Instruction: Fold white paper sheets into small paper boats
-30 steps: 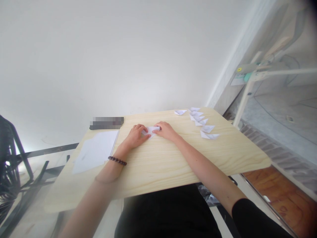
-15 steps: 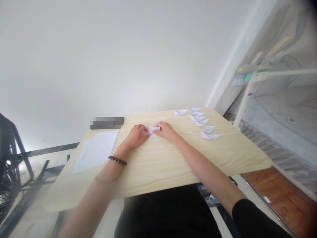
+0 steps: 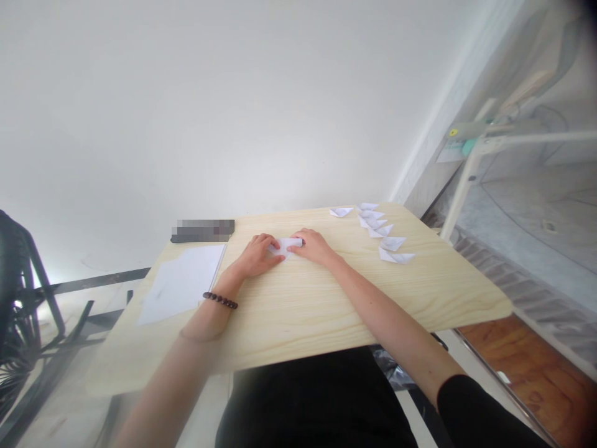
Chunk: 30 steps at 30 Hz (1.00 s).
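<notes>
A small folded piece of white paper (image 3: 288, 245) lies at the middle of the wooden table (image 3: 298, 311), between my two hands. My left hand (image 3: 259, 254), a dark bead bracelet on its wrist, grips the paper's left end with thumb and fingers. At the right end, my right hand (image 3: 313, 244) pinches the paper the same way. Fingers cover both ends of it. Several folded paper boats (image 3: 381, 230) stand in a row on the right side of the table, and another paper boat (image 3: 341, 212) sits to their left near the back edge.
White paper sheets (image 3: 184, 283) lie in a stack at the table's left. Behind them is a dark, partly pixelated object (image 3: 203, 231). A white wall (image 3: 280, 112) rises behind the table. A metal frame (image 3: 459, 193) stands to the right, a dark chair (image 3: 28, 280) to the left.
My left thumb has shifted slightly to the right along the folded paper. Both hands otherwise keep their hold, and the boats and sheets stay in place.
</notes>
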Available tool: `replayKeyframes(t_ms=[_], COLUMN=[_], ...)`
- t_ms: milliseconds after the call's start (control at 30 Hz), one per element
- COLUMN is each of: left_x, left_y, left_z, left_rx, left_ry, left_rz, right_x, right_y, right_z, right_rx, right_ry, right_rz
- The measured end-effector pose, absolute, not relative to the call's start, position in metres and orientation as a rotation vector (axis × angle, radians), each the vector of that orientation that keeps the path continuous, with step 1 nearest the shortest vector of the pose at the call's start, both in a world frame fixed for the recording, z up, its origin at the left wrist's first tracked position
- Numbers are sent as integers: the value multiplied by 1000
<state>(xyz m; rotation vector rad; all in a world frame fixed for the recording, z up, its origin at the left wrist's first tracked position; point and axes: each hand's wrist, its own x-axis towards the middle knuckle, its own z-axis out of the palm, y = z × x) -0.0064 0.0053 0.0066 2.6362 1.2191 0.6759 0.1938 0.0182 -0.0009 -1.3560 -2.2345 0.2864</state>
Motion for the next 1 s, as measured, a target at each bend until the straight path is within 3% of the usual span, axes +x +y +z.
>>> replayKeyframes(t_ms=[1000], left_x=[-11], left_y=[10], left_z=[9], left_rx=[2432], left_ry=[1181], left_rz=[771], right_x=[200], right_y=[21], right_z=[1], right_rx=[-1287], right_ry=[-2264], right_rz=[421])
